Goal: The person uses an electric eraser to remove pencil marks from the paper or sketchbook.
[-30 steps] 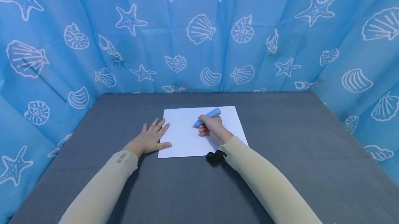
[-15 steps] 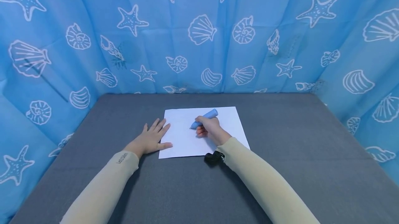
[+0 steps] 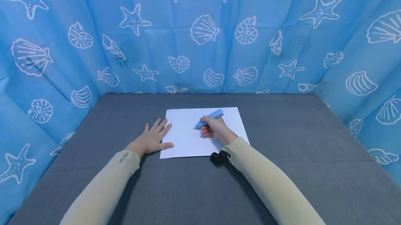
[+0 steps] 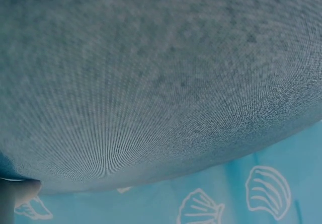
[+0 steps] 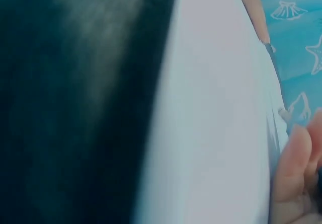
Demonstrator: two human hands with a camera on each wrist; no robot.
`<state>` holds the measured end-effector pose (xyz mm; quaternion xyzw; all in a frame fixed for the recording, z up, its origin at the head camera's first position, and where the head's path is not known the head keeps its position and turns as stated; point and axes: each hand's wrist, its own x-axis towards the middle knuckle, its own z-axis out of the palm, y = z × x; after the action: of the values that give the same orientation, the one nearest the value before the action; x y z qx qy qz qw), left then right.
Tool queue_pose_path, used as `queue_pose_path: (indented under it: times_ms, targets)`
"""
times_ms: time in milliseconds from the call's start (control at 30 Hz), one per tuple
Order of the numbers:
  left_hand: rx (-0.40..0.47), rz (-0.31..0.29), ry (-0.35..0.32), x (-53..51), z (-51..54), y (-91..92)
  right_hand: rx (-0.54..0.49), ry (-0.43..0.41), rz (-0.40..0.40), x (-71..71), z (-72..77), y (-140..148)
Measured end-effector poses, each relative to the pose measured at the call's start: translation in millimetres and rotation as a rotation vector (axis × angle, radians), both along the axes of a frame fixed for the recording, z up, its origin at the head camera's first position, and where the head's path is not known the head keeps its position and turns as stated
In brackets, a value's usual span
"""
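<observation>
A white sheet of paper (image 3: pixel 181 145) lies on the grey table. My left hand (image 3: pixel 150 140) rests flat at the paper's left edge, fingers spread, with the thumb and some fingertips over the sheet. In the left wrist view a thumb (image 4: pixel 25 191) shows at the lower left corner. My right hand (image 3: pixel 216 129) pinches a thick blue marker (image 3: pixel 215 114) above the middle of the paper. Its tip points down and to the left, at or just over the sheet; I cannot tell if it touches. Curled fingers (image 5: pixel 294 163) appear in the right wrist view. No clear marks can be made out on the paper.
Grey cloth covers the table (image 3: pixel 282 131). A blue curtain (image 3: pixel 200 57) with white shells and starfish hangs behind it and along both sides. A small black object (image 3: pixel 218 158) sits under the right wrist at the sleeve's cuff.
My right hand with the marker shifted slightly left and toward me, then back to the right. The left hand keeps its place on the paper. The head view has drifted a little.
</observation>
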<state>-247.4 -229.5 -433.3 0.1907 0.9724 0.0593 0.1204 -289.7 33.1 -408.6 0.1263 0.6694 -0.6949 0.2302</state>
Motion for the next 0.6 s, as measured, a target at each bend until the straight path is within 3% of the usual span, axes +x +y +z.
queue_pose_path:
  times_ms: [133,600]
  targets:
    - [0.009,-0.005,0.008,2.1,3.1,0.8,0.025,-0.002,-0.020,1.1,0.1,-1.8]
    - [0.018,-0.010,0.010,0.5,-0.6,-0.8,0.027,0.018,-0.045,3.2,-1.1,-8.2]
